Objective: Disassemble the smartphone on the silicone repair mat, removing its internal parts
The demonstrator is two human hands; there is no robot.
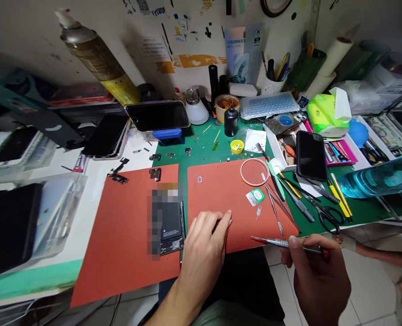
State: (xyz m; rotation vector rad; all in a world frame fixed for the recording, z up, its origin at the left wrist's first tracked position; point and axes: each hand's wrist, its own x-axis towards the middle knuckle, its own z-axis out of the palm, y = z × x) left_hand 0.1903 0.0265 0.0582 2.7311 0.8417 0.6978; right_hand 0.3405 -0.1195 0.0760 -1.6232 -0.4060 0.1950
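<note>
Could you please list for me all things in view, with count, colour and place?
Mats: 2, red, front of desk
Opened phone: 1, black, over edge of left mat
Standing phone: 1, black, on blue holder
Loose parts: several, dark, near left mat's far edge
Spray can: 1, brown-yellow, back left
Tissue pack: 1, green, back right
Scissors: 1, dark, right of mats
Water bottle: 1, blue, far right
Other tools: many, mixed colours, mostly right
Slim tool: 1, silver, in right grip
Left grip: 1, bare, over right mat
Right grip: 1, bare, beyond desk's front edge
</note>
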